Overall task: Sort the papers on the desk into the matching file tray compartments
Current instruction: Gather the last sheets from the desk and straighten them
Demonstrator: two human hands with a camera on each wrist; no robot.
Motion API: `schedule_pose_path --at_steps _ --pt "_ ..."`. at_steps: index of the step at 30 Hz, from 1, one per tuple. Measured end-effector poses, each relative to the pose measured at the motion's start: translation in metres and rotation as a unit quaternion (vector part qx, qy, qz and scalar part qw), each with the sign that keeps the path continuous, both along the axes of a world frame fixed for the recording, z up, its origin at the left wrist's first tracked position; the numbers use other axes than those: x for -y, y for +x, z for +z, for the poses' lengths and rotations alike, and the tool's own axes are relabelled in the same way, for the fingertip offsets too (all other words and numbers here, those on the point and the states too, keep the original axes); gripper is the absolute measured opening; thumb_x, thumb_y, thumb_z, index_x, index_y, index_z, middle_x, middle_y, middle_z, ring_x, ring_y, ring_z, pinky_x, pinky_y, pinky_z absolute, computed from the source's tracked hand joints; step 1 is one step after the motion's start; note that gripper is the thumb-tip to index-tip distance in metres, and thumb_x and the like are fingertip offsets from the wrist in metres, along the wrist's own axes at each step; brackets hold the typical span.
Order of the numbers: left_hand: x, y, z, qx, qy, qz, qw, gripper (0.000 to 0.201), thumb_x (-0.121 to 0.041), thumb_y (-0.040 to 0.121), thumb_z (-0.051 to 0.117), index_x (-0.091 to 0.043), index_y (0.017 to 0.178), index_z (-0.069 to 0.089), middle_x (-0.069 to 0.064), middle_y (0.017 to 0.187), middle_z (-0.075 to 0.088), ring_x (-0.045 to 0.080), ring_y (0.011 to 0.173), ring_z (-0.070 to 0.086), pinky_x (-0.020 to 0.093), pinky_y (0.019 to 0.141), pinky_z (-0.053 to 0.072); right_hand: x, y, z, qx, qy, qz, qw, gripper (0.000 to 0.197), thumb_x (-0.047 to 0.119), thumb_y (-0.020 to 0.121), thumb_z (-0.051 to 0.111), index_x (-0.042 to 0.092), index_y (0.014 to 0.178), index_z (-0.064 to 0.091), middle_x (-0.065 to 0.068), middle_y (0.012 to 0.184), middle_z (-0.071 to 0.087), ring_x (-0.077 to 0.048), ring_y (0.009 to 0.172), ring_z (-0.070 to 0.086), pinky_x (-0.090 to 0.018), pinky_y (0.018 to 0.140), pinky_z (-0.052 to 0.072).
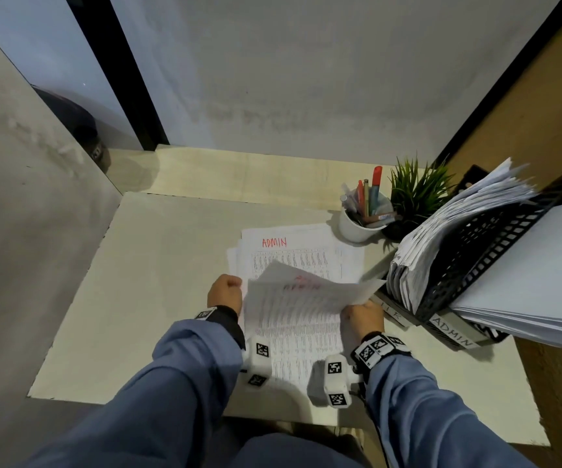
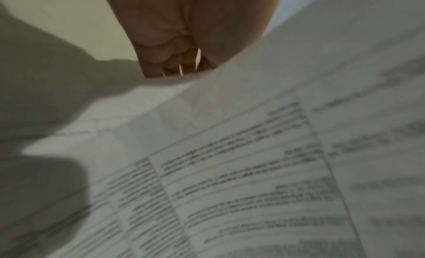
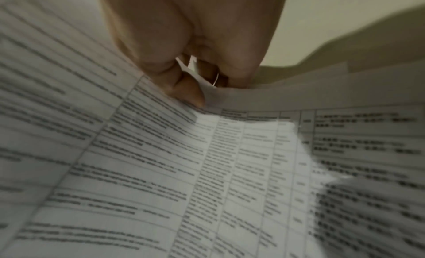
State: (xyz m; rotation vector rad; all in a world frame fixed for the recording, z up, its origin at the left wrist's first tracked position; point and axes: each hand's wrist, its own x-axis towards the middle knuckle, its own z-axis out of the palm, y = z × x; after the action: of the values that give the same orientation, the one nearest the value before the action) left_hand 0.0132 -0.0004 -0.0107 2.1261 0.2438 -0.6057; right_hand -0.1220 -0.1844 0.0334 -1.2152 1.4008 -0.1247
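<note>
Two hands hold a small bundle of printed sheets [image 1: 293,309] between them, clear of the tabletop [image 1: 158,265]. The left hand [image 1: 224,293] is balled at the bundle's left edge, its fingers [image 2: 154,65] curled in tight, with slivers of white paper showing between them. The right hand [image 1: 362,315] grips the right edge. Its thumb [image 3: 188,91] presses down on the top sheet and the other fingers curl underneath, pinching the paper.

The sheets bow upward at their far end. The top one carries tables of small print, with red writing near its head that is too blurred to read.

Just beyond the hands, partly under the raised bundle, a pile of papers [image 1: 293,255] lies flat on the tabletop, its top sheet marked ADMIN in red. Farther beyond the right hand stands a white cup [image 1: 357,228] full of pens and markers, with a small potted plant [image 1: 414,194] just beside it.

Close to the right of the right hand, black mesh trays [image 1: 485,244] hold thick stacks of paper. A strip label [image 1: 453,332] on the front of one reads ADMIN.
</note>
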Motion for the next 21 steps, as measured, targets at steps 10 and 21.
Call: schedule_pose_path --at_steps 10,21 --pt "0.011 0.004 0.01 -0.065 0.055 -0.078 0.993 0.021 -0.01 0.086 0.06 -0.011 0.066 0.052 0.006 0.076 0.049 0.021 0.077 0.047 0.027 0.075 0.039 0.007 -0.013 -0.009 0.033 0.003 0.032 0.999 0.025 -0.024 0.077 0.043 0.0 0.074 0.052 -0.004 0.063 0.042 -0.018 0.059 0.037 -0.007 0.032 0.029" --pt "-0.012 -0.013 0.012 0.09 0.005 -0.074 0.993 0.032 -0.002 0.088 0.046 -0.018 0.064 0.06 0.002 0.068 0.059 0.02 0.065 0.045 0.024 0.064 0.037 0.0 -0.011 -0.018 0.029 0.005 0.04 0.999 0.026 -0.025 0.067 0.047 -0.002 0.073 0.058 -0.009 0.077 0.057 -0.023 0.069 0.051 -0.018 0.046 0.042"
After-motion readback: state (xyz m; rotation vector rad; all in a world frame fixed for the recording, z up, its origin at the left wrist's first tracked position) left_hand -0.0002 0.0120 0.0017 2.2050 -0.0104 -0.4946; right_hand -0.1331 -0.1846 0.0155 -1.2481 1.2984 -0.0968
